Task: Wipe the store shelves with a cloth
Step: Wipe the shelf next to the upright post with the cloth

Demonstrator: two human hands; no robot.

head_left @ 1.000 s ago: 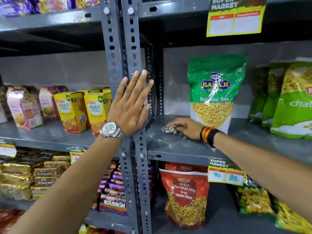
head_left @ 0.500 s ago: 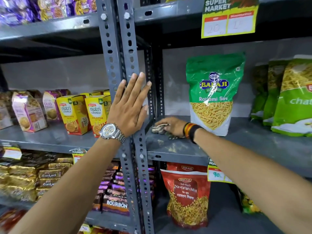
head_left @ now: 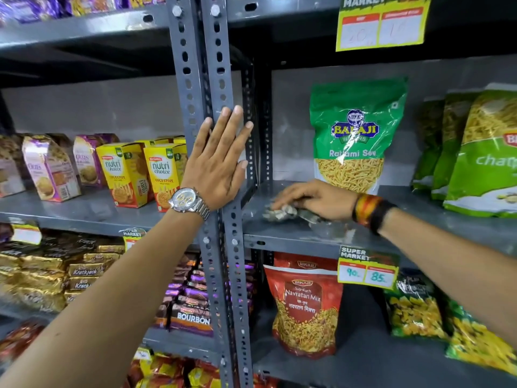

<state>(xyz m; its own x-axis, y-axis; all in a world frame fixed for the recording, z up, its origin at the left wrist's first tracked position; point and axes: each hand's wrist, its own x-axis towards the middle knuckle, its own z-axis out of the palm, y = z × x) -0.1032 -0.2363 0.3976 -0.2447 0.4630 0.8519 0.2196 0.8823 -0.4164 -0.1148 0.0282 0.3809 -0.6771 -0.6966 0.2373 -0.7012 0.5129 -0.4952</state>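
The cloth (head_left: 282, 212) is a small crumpled wad, pale grey with darker patches, bunched into folds and partly hidden under the fingers that press it down. It lies on the grey metal shelf (head_left: 436, 219) near that shelf's left end, closer to the front edge than to the back wall. The right hand (head_left: 313, 198) lies palm-down over it, fingers curled loosely around the wad, so its grip is closed on the cloth; an orange-and-red thread band and a black band circle the wrist. The shelf around the cloth shows pale dusty smears, with a cloudy patch just to the right of the wad.

Just behind the hand a green Ratlami Sev bag (head_left: 355, 135) stands upright toward the back of the shelf. More green snack bags (head_left: 481, 158) stand at the shelf's right end, well apart from the cloth.

The left hand (head_left: 218, 161) is flat and open, fingers straight and together, palm pressed against the perforated grey upright (head_left: 207, 79) at the shelf's left end; it holds nothing. A silver wristwatch (head_left: 186, 201) sits on that wrist.

A yellow price tag (head_left: 366, 271) reading 90 and 85 hangs from the shelf's front edge.
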